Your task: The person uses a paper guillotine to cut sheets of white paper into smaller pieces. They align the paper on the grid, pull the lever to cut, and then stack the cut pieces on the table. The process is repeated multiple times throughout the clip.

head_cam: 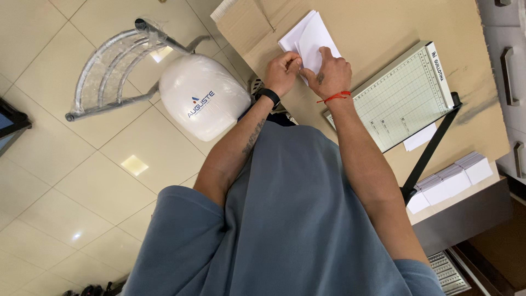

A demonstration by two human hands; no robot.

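Both my hands rest on a small stack of white paper sheets [309,38] that lies on a brown cardboard sheet [378,24] covering the table. My left hand [282,70], with a black watch at the wrist, pinches the near edge of the sheets. My right hand [330,74], with a red string at the wrist, holds the sheets down, its index finger stretched along the paper. The two hands are almost touching.
A guillotine paper cutter [402,96] with a gridded bed and a black lever arm [433,151] lies right of my hands. Stacks of small white cards [455,181] sit near the table edge. A plastic-wrapped white chair [203,96] stands on the tiled floor at left. Drawer fronts [507,55] are at far right.
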